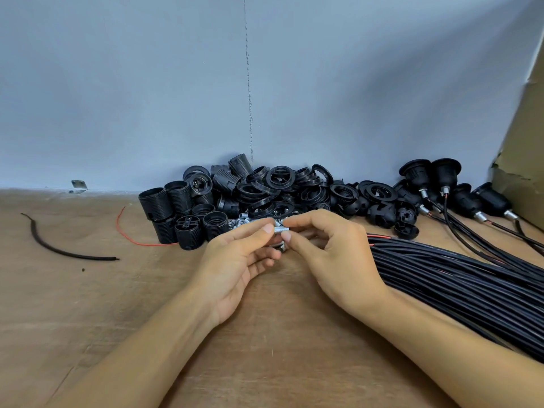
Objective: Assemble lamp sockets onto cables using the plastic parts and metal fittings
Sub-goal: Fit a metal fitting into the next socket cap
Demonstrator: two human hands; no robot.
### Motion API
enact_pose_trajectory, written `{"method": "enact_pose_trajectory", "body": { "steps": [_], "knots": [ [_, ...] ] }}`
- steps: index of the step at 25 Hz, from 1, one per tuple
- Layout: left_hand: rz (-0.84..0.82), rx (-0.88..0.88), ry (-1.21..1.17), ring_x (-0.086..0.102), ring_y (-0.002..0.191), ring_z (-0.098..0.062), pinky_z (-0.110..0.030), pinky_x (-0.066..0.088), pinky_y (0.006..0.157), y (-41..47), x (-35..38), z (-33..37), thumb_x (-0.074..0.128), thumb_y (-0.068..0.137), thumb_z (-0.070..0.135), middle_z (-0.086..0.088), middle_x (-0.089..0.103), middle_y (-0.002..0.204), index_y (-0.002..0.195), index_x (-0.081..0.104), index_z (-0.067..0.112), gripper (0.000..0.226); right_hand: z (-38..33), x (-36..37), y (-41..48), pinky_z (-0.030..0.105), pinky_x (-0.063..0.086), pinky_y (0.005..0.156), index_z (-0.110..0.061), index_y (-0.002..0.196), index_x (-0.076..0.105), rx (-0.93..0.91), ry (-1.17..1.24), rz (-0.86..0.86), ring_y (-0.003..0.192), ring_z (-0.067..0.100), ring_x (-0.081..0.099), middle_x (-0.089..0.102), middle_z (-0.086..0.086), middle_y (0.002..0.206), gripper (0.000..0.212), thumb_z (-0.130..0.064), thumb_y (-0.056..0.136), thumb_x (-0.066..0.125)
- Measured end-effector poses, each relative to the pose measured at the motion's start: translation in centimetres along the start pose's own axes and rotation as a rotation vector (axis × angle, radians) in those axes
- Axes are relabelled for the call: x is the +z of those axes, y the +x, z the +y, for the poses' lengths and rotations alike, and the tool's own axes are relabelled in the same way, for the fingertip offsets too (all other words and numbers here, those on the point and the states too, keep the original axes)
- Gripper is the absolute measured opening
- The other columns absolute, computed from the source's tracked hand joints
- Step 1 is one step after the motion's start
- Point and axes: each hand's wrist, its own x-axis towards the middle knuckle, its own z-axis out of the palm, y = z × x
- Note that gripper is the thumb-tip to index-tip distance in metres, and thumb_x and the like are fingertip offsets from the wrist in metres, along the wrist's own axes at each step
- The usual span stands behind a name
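- The left hand (235,260) and right hand (332,254) meet over the middle of the desk (265,343) — each pinches one end of a short threaded metal tube (278,230).
- Left grip: thumb and forefinger closed on the tube's left end, the other fingers loosely curled beneath.
- Right grip: thumb and forefinger closed on the tube's right end, the remaining fingers bent under the palm.
- The tube lies roughly level between the fingertips, held just above a small heap of metal fittings (238,224).
- Behind the hands, against the wall (147,83), is a pile of black plastic parts — threaded socket barrels (164,207) on the left, flat rings (282,178) in the middle, domed caps (379,213) to the right.
- A thick bundle of black cables (456,278) lies beside the right forearm.
- Several finished sockets (444,172), already on cables, sit at the far right near a cardboard sheet (524,142).
- A loose cable offcut (53,245) and a red wire (123,231) lie on the left.
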Motion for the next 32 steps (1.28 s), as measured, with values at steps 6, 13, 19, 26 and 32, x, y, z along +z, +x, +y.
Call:
{"method": "enact_pose_trajectory", "body": {
  "steps": [6, 13, 19, 26, 32],
  "knots": [
    [-0.009, 0.02, 0.016, 0.067, 0.064, -0.011, -0.02, 0.056, 0.06, 0.11, -0.26, -0.17, 0.077, 0.07, 0.017, -0.017, 0.077, 0.097, 0.104, 0.079, 0.005, 0.036, -0.09, -0.27, 0.15, 0.021, 0.058, 0.073, -0.02, 0.095, 0.076, 0.11, 0.1, -0.023, 0.073, 0.007, 0.072, 0.076, -0.006, 0.082, 0.008, -0.015, 0.089, 0.075],
    [-0.041, 0.061, 0.067, 0.069, 0.068, -0.012, -0.02, 0.056, 0.063, 0.05, -0.14, -0.38, 0.077, 0.071, 0.017, -0.011, 0.077, 0.091, 0.099, 0.082, 0.009, 0.029, 0.22, -0.63, 0.34, 0.015, 0.048, 0.057, -0.02, 0.078, 0.07, 0.157, 0.0, -0.068, 0.051, 0.009, 0.062, 0.066, 0.004, 0.056, 0.024, -0.037, 0.095, 0.066],
    [-0.02, 0.1, 0.052, 0.073, 0.073, -0.014, -0.021, 0.058, 0.066, -0.16, 0.01, -0.39, 0.078, 0.068, 0.015, -0.013, 0.078, 0.09, 0.096, 0.083, 0.013, 0.028, 0.43, -0.34, 0.26, 0.015, 0.045, 0.055, -0.017, 0.075, 0.064, 0.18, -0.022, -0.134, 0.046, 0.007, 0.054, 0.063, 0.008, 0.052, 0.029, -0.034, 0.098, 0.061],
    [-0.017, 0.089, 0.032, 0.078, 0.089, -0.027, -0.023, 0.059, 0.068, -0.18, 0.06, -0.41, 0.075, 0.078, 0.019, -0.017, 0.078, 0.101, 0.108, 0.077, 0.006, 0.032, 0.32, -0.04, 0.24, 0.022, 0.057, 0.06, -0.016, 0.091, 0.072, 0.194, 0.174, -0.059, 0.062, 0.011, 0.068, 0.073, 0.002, 0.072, 0.004, -0.012, 0.09, 0.073],
    [-0.038, 0.106, 0.024, 0.077, 0.09, -0.024, -0.024, 0.06, 0.071, -0.21, 0.03, -0.32, 0.079, 0.07, 0.015, -0.016, 0.078, 0.1, 0.096, 0.082, 0.012, 0.027, 0.36, -0.17, 0.21, 0.021, 0.053, 0.054, -0.016, 0.078, 0.07, 0.19, 0.093, -0.053, 0.05, 0.01, 0.061, 0.066, 0.003, 0.056, 0.023, -0.033, 0.094, 0.068]
  ]
}}
